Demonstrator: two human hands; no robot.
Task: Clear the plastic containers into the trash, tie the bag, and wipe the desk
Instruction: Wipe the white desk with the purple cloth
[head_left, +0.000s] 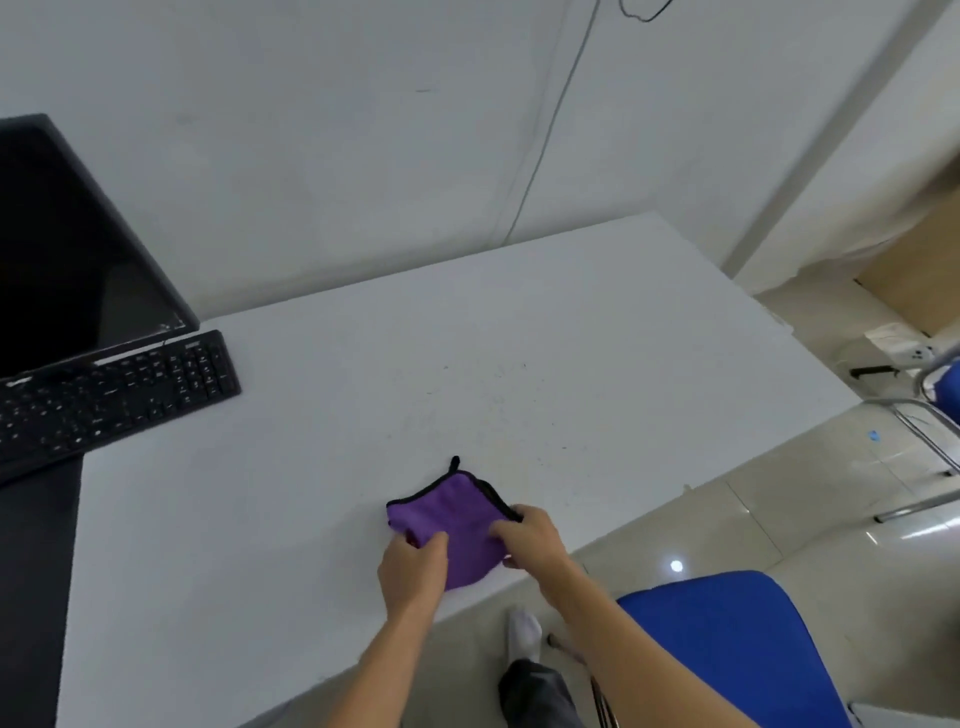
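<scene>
A purple microfiber cloth with black edging is lying on the white desk, close to the desk's near edge at about 6 o'clock in the view. Both hands are gripping it. The left hand is pinching the cloth's near-left part between thumb and fingers, and the right hand is closing on its right edge, fingers curled over the black trim. The two hands are sitting close together with only the cloth between them. A small black loop is sticking up from the cloth's far corner.

At 9 o'clock a black keyboard is resting on the desk, and a dark monitor is standing just behind it, its lower edge overlapping the keyboard's back row. A black mat is lying on the desk below the keyboard. A thin cable is running down the wall at 12 o'clock. Faint specks are showing on the desk surface beyond the cloth, though the blur is making it hard to tell whether they are crumbs or marks.

A blue chair is standing at 5 o'clock beside the desk's edge. Between it and the desk, a foot in a white sock is resting on the tiled floor. Another chair's metal frame is showing at 3 o'clock.
</scene>
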